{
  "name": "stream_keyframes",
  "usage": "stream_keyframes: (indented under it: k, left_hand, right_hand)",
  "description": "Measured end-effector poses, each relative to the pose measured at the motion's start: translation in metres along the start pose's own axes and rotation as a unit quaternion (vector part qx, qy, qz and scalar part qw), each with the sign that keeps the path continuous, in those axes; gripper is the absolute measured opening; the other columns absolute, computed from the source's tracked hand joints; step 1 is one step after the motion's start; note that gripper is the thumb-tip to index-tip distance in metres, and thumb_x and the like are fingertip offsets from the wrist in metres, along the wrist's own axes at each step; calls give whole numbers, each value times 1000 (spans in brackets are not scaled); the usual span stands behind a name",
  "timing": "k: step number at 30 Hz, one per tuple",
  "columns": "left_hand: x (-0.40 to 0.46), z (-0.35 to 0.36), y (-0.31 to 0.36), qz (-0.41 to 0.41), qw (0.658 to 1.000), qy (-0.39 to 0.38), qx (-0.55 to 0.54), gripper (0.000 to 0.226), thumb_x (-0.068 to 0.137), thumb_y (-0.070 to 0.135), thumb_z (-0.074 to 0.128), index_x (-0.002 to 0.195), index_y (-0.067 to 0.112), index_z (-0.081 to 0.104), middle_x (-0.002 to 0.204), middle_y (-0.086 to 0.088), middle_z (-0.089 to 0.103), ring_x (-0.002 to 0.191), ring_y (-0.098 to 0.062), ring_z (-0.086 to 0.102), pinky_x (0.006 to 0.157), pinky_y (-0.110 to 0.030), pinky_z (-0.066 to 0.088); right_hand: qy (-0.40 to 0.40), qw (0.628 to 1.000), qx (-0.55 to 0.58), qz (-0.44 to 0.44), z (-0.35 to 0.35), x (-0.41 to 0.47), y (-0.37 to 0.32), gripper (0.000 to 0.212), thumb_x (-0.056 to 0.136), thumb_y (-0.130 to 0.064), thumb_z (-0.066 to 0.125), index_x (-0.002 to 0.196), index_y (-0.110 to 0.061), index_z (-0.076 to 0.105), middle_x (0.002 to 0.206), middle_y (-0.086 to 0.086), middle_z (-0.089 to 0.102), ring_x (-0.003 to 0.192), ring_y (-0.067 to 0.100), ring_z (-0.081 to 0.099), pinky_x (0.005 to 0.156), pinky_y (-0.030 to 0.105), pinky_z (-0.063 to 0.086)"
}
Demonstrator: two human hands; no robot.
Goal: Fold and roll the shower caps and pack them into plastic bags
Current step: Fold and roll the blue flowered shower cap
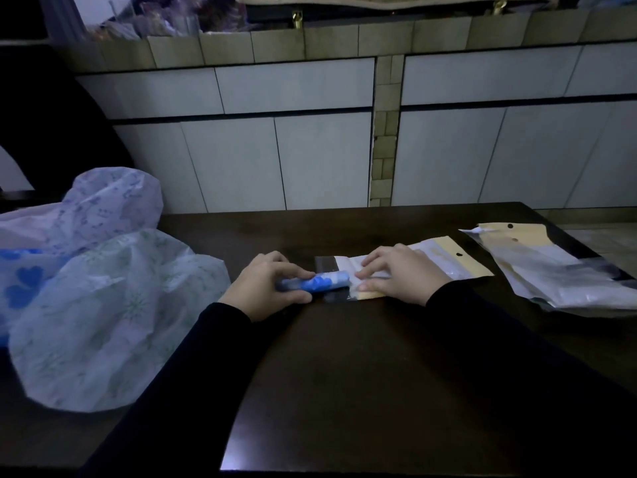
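Note:
A rolled blue and white shower cap lies on the dark table at its middle. My left hand grips the roll's left end, fingers and thumb curled round it. The roll's right end sits at the mouth of a small plastic bag with a yellow header card. My right hand presses flat on that bag and holds it down on the table. Whether the roll's tip is inside the bag I cannot tell.
Several loose shower caps lie piled at the left: a green-flowered one, a lilac one and a blue-flowered one. More empty plastic bags lie at the table's right edge. White cupboard doors stand behind the table.

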State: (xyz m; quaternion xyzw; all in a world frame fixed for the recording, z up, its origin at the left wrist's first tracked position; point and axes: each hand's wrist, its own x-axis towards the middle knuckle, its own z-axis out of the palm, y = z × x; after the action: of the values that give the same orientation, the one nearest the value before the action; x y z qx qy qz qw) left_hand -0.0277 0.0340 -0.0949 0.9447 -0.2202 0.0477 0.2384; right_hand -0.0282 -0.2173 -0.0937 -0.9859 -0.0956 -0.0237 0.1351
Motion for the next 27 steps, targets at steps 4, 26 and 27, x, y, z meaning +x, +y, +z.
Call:
stream_keyframes:
  k: [4, 26, 27]
  left_hand:
    - [-1, 0, 0, -12, 1000, -9, -27, 32, 83, 35, 72, 114, 38, 66, 109, 17, 56, 102, -5, 54, 92, -24, 46]
    - [1, 0, -3, -224, 972, 77, 4, 54, 82, 61, 61, 109, 15, 67, 105, -4, 65, 88, -14, 57, 75, -25, 43]
    - [2, 1, -1, -228, 970, 79, -21, 55, 81, 59, 64, 111, 13, 67, 106, -5, 67, 91, -15, 58, 76, -25, 43]
  right_hand:
    - [40, 999, -23, -10, 5, 0, 2, 30, 88, -50, 60, 112, -34, 70, 125, -17, 57, 113, 9, 49, 98, 33, 41]
    - [125, 988, 87, -6, 13, -14, -8, 35, 89, -51, 58, 117, -33, 67, 124, -17, 59, 109, 5, 53, 99, 32, 43]
    - [121, 989, 82, -5, 14, -14, -9, 37, 88, -52, 59, 120, -34, 66, 126, -17, 58, 110, 6, 52, 100, 32, 42]
